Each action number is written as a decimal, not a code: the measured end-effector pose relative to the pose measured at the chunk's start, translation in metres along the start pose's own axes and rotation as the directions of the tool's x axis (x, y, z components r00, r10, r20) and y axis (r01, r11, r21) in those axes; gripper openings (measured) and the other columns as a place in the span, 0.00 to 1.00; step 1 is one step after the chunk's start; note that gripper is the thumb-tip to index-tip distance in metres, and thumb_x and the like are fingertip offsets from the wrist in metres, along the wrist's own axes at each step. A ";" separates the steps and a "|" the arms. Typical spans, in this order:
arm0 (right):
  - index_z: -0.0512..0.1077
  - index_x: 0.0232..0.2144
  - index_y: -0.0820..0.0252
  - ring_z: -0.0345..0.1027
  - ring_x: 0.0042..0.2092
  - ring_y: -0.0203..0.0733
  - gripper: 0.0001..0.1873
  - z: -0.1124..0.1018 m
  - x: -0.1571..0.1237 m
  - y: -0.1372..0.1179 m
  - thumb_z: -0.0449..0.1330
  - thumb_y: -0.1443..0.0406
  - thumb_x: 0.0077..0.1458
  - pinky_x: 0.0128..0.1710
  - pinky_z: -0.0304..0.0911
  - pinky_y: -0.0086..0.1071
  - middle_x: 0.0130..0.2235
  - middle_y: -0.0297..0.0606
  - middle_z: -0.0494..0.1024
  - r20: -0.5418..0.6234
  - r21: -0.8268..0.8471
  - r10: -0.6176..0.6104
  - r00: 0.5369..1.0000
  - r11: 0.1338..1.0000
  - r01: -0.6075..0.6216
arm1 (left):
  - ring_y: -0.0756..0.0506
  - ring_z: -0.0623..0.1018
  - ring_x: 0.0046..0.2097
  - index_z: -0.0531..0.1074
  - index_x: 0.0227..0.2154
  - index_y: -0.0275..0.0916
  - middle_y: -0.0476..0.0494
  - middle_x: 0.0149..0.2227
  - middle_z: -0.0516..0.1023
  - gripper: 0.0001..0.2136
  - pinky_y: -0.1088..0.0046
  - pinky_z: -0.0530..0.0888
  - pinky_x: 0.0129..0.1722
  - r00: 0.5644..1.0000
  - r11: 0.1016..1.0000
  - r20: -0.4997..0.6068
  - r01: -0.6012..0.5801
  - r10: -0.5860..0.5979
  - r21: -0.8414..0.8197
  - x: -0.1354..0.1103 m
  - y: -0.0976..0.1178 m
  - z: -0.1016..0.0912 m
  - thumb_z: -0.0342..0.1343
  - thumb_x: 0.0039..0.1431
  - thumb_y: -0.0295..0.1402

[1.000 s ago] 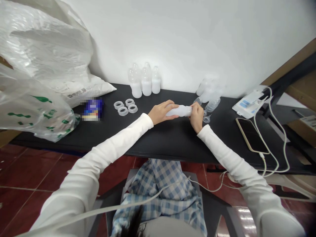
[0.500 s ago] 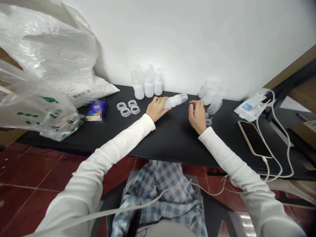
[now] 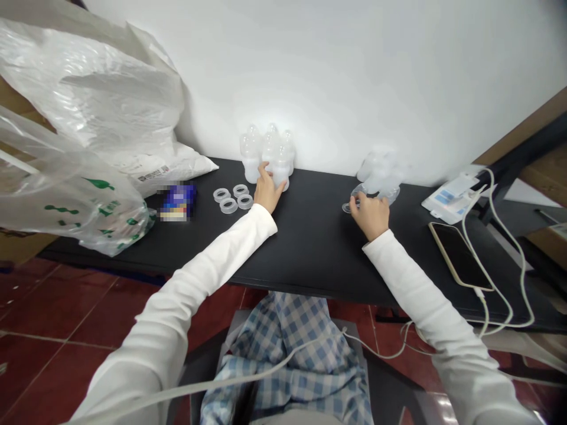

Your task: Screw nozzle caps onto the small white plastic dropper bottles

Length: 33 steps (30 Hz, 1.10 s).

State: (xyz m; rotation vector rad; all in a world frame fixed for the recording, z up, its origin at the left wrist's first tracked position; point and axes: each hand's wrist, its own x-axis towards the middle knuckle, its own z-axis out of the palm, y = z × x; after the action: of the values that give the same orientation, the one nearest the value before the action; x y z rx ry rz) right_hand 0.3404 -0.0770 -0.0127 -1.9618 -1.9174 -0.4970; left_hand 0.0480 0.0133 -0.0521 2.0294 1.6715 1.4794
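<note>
My left hand [image 3: 267,192] is closed round the lower part of a small frosted baby bottle [image 3: 280,158] with a clear domed cap. The bottle stands upright at the front of a group of similar bottles [image 3: 252,147] by the wall. My right hand [image 3: 372,216] has its thumb and fingers pinched on a clear ring-shaped piece [image 3: 346,208] at the table top. Its full shape is partly hidden by the fingers. Just beyond this hand lie more clear parts [image 3: 392,193], next to a blurred cluster of translucent bottle pieces [image 3: 381,166].
Several translucent rings [image 3: 228,205] lie left of my left hand. Farther left are a blue packet [image 3: 179,200] and large plastic bags [image 3: 119,106]. On the right sit a clear plastic case [image 3: 449,198], a phone [image 3: 458,255] and white cables [image 3: 522,260].
My left hand has moved left and back, bringing the tilted bottle upright among the others. My right hand has shifted slightly right and now pinches a clear ring-shaped piece.
</note>
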 end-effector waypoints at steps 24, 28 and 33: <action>0.59 0.66 0.69 0.66 0.48 0.59 0.31 0.012 -0.007 -0.011 0.54 0.64 0.63 0.47 0.61 0.46 0.48 0.57 0.73 -0.008 0.010 -0.159 0.987 0.987 0.159 | 0.22 0.68 0.62 0.71 0.51 0.36 0.20 0.61 0.70 0.15 0.29 0.69 0.51 0.996 0.924 0.074 0.023 -0.056 0.382 -0.041 0.035 -0.012 0.54 0.63 0.33; 0.61 0.66 0.62 0.66 0.47 0.56 0.30 0.009 -0.008 -0.014 0.53 0.68 0.62 0.47 0.60 0.45 0.49 0.54 0.72 0.013 0.001 -0.192 0.981 0.981 0.192 | 0.25 0.73 0.58 0.72 0.50 0.36 0.21 0.60 0.71 0.14 0.30 0.68 0.54 0.985 0.911 0.169 -0.093 0.025 0.402 -0.048 0.047 -0.005 0.53 0.63 0.30; 0.70 0.57 0.60 0.66 0.47 0.53 0.25 0.010 -0.004 -0.010 0.47 0.74 0.62 0.48 0.59 0.45 0.50 0.53 0.72 0.041 0.037 -0.246 0.968 0.969 0.245 | 0.32 0.76 0.56 0.72 0.51 0.33 0.25 0.58 0.71 0.15 0.49 0.71 0.59 0.843 0.867 0.419 -0.452 0.338 0.210 -0.046 0.067 -0.005 0.55 0.63 0.30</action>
State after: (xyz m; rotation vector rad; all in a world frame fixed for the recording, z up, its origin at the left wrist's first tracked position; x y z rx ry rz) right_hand 0.3301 -0.0758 -0.0233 -1.7380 -2.1970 -0.4878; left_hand 0.0941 -0.0521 -0.0346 2.7520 1.4428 0.8614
